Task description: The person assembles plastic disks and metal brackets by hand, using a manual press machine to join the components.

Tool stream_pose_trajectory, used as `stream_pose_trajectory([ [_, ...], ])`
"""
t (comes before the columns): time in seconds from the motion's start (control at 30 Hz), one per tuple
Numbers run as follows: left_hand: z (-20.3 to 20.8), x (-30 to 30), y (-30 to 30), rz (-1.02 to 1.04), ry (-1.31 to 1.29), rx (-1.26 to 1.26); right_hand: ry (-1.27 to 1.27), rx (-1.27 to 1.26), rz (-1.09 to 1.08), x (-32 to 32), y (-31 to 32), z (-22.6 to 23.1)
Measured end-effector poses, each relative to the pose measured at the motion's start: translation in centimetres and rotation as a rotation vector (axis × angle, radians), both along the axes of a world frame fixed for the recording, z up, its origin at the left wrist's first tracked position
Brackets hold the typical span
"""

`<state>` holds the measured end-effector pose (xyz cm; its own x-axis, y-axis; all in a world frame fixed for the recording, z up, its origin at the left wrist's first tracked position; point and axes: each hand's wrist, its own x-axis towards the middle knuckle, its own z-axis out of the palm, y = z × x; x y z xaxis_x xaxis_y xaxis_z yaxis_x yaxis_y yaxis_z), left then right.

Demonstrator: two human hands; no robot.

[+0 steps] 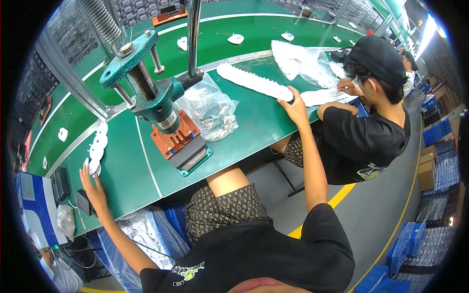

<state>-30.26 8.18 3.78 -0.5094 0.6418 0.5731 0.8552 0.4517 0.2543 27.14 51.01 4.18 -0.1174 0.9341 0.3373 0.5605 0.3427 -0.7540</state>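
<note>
My left hand (94, 191) reaches to the left part of the green bench, its fingers stretched out. The fingertips meet the near end of a short line of white rounded parts (99, 144). Away to the right, my right hand (295, 108) has its thumb and fingers around the near end of a long, tightly stacked row of white parts (251, 82) lying on the bench. Between my hands stands a green hand press (161, 105) with an orange fixture (177, 133) at its base. A clear plastic bag (210, 112) lies behind the fixture.
A co-worker (376, 112) at my right handles another white row (322, 96) beside a bag of white parts (298, 61). Beyond the bench, a green conveyor (264, 36) carries scattered white pieces. A plastic-lined blue bin (146, 234) sits below the bench edge.
</note>
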Motion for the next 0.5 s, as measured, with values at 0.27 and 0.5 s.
stream_pose_trajectory([
  [0.27,-1.4,-1.6,-0.6,0.082,-0.021,0.105,-0.21,0.078,0.067,-1.1,1.7,-1.7],
  [0.5,0.5,1.8,-0.4,0.096,0.019,0.264,0.144,0.522,0.058,-6.9,-7.2,0.5],
])
